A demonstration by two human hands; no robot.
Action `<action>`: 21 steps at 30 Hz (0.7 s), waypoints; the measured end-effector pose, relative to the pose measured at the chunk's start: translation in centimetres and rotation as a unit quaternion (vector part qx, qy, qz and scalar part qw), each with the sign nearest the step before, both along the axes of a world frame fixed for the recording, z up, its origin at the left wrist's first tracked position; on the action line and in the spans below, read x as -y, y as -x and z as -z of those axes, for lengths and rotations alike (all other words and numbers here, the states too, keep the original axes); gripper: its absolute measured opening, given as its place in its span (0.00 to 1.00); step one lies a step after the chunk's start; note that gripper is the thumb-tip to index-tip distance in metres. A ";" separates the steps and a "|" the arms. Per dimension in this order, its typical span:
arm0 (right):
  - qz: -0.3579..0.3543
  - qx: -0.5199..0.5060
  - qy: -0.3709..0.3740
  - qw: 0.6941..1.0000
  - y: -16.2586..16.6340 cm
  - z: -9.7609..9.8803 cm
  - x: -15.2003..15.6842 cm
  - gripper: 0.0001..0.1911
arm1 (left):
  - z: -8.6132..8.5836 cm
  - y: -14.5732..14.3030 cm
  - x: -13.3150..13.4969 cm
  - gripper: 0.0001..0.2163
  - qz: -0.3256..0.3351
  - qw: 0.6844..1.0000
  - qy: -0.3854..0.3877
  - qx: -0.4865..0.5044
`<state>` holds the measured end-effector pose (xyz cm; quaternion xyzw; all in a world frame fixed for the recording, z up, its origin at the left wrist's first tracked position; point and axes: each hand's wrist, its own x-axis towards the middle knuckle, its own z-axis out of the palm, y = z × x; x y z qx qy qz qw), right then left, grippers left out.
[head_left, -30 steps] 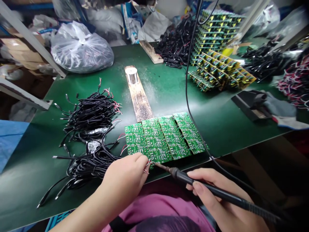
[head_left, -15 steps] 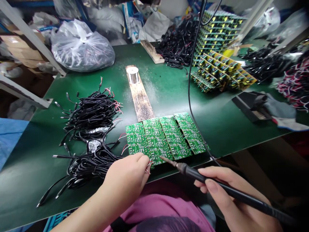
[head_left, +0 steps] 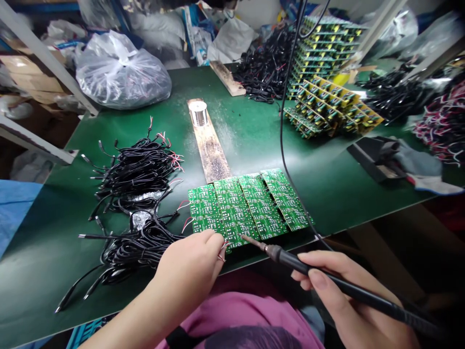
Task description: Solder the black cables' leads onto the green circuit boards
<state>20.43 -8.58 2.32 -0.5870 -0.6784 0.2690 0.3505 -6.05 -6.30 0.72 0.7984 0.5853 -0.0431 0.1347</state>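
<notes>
My right hand (head_left: 348, 291) grips a black soldering iron (head_left: 290, 259) like a pen. Its tip points left, over the lower end of the second column of green circuit boards (head_left: 238, 213); whether it touches the surface I cannot tell. Pinched in the fingers of my left hand (head_left: 194, 254) is a black cable, its bare red and white wire ends (head_left: 225, 245) showing at the fingertips by the boards' near edge. Most of that cable is hidden by the hand. Bundles of black cables (head_left: 141, 247) lie to the left of my left hand.
A solder spool (head_left: 198, 114) stands on a scorched wooden strip (head_left: 214, 150) behind the boards. Further back are a plastic bag (head_left: 123, 72), stacked boards (head_left: 323, 53) and heaped black cables (head_left: 265, 63). The iron's cord (head_left: 283, 140) hangs across the right side; a glove (head_left: 417, 162) lies beyond.
</notes>
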 end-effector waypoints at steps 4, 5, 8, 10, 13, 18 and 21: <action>0.002 0.000 0.007 1.000 0.1 -0.1 0.1 0.07 | 0.0 -0.1 0.0 0.12 0.000 1.000 0.000 -0.006; 0.002 -0.001 0.007 1.000 0.2 -0.1 0.2 0.07 | 0.0 -0.1 0.0 0.12 0.001 1.000 0.000 -0.007; -0.003 0.002 0.010 1.000 0.3 -0.1 0.2 0.07 | 0.1 0.0 0.1 0.12 0.003 1.000 0.000 -0.009; -0.007 0.002 0.011 1.000 0.2 0.0 0.2 0.07 | 0.1 0.0 0.2 0.11 0.006 1.000 -0.004 -0.009; -0.010 0.000 0.011 1.000 0.0 0.1 0.3 0.07 | 0.2 0.1 0.6 0.11 0.014 0.999 -0.026 -0.011; -0.009 0.001 0.013 1.000 -0.3 0.2 0.3 0.07 | 0.3 0.7 1.5 0.11 0.023 0.998 -0.065 0.001; -0.011 0.001 0.008 1.000 -0.4 0.2 0.3 0.07 | 0.5 1.0 1.7 0.11 0.025 0.997 -0.067 0.010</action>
